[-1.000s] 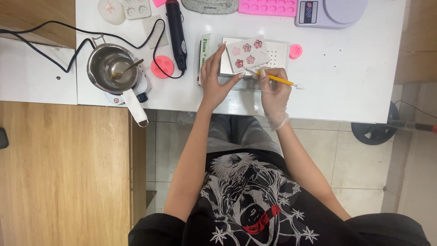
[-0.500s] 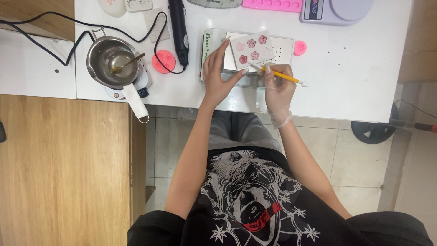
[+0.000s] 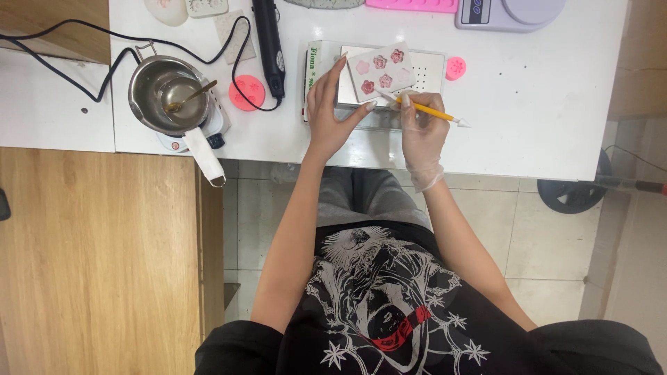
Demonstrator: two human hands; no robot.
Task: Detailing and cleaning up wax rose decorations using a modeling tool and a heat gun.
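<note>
Two hands flank the flower mold (image 3: 381,71): bare left hand (image 3: 328,114) steadies its left edge, fingers spread; gloved right hand (image 3: 421,132) pinches a yellow tool (image 3: 424,109), tip at its lower-right corner.

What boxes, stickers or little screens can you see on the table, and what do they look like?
Box: flat white carton with a green-printed edge, lying under the white tray, beside the left hand.
Scale: pale lilac, top right edge of the table, with a small dark panel and red button.
Grey case: top edge, mostly cut off, speckled with dark lettering.
</note>
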